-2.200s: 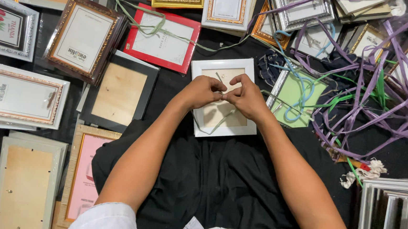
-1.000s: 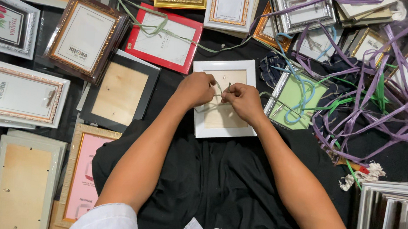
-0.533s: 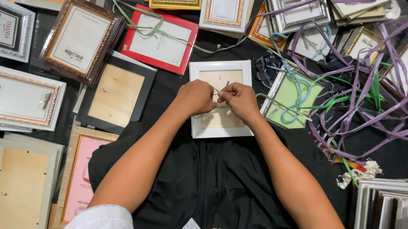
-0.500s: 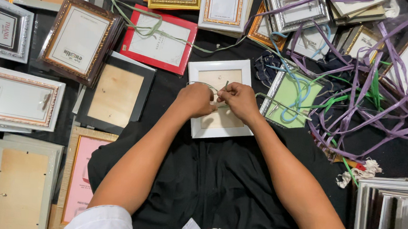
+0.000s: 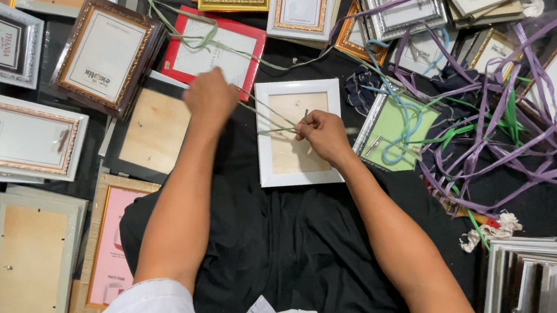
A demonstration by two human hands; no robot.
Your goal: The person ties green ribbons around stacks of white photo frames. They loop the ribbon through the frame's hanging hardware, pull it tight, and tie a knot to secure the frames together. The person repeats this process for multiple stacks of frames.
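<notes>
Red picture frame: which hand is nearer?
Left. The left hand overlaps the lower edge of the red picture frame. The right hand is farther right, over the white frame, pinching the green ribbon.

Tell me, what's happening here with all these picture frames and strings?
A person sits among many picture frames. A white frame lies back-side up in front of them. The right hand pinches a thin pale green string over the frame's backing board, while the left hand pulls the string's other end out to the side, above a red frame. A tangle of purple and green ribbons lies to the right, and a stack of frames stands at the lower right.
</notes>
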